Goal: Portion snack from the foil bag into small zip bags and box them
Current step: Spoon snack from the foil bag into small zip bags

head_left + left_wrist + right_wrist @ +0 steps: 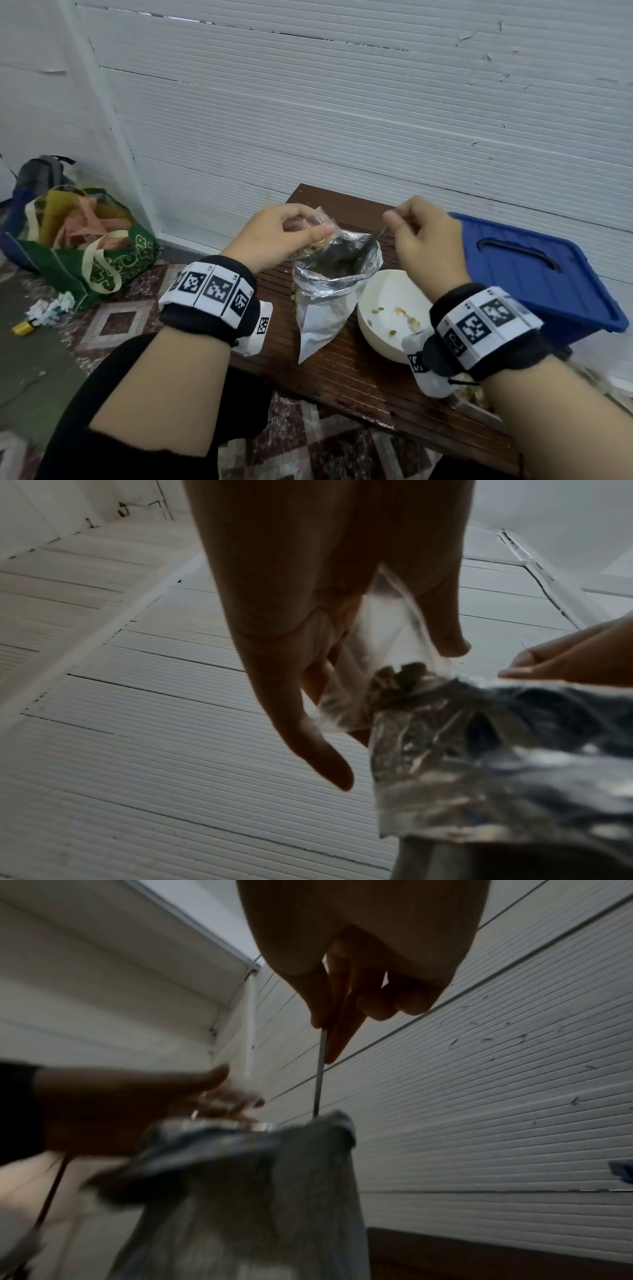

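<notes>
Right now the left hand (274,236) pinches a small clear zip bag (322,228) between thumb and fingers, holding it open just above the near-left rim of the foil bag (329,291). Some snack pieces (407,672) sit in the bottom of the zip bag; the left wrist view shows them as a dark clump pressed against the crumpled foil edge, with the thumb (445,631) on one side of the clear film and the other fingers (308,737) on the far side.

Meanwhile the right hand (421,236) grips the thin handle of a metal spoon (373,240), thumb and forefinger closed round it near the top, the other fingers curled in. Its handle (320,1074) runs straight down from the fingers and disappears into the mouth of the foil bag; the bowl of the spoon is hidden inside.

Standing upright on the dark slatted wooden table (346,373), the foil bag has its silver top rolled open and leans slightly toward the person. Just to its right, touching or nearly touching it, is a white bowl (373,308) with a few loose snack bits scattered in it. Farther right, a blue plastic box (534,270) rests with its lid on, against the ribbed white wall (342,102).

On the patterned floor to the left sits a green tote bag (102,260) stuffed with yellow and pink material, with crumpled paper (51,306) beside it.
</notes>
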